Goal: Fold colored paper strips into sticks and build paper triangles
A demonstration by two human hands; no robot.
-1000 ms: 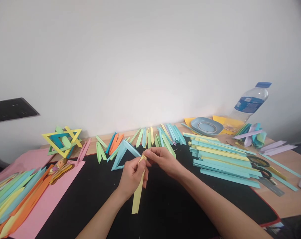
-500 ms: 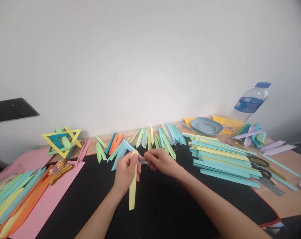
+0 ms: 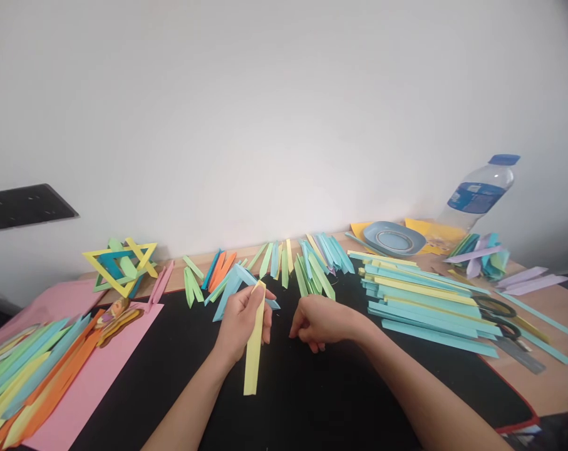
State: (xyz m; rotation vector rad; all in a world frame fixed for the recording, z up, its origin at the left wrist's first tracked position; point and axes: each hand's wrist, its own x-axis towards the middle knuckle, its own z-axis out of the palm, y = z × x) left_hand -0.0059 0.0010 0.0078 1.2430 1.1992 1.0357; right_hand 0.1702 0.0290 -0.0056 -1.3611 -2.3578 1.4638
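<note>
My left hand [image 3: 240,322] holds a folded yellow paper strip [image 3: 254,351] upright over the black mat [image 3: 312,388], its lower end hanging toward me. My right hand [image 3: 320,322] rests on the mat just to the right, fingers curled loosely, holding nothing that I can see. Behind my left hand lies a light blue paper triangle [image 3: 232,285]. A row of short folded strips [image 3: 307,263] in green, blue and orange lies along the mat's far edge.
A stack of long teal and yellow strips [image 3: 419,297] sits right of my hands, with scissors [image 3: 497,313] beside it. A blue dish [image 3: 393,238] and water bottle [image 3: 478,191] stand at the back right. Pink sheets [image 3: 91,376], coloured strips [image 3: 20,376] and a paper star [image 3: 121,266] lie left.
My right hand has let go of the yellow strip's top and dropped to the mat on the right. My left hand keeps the strip, now held more upright.
</note>
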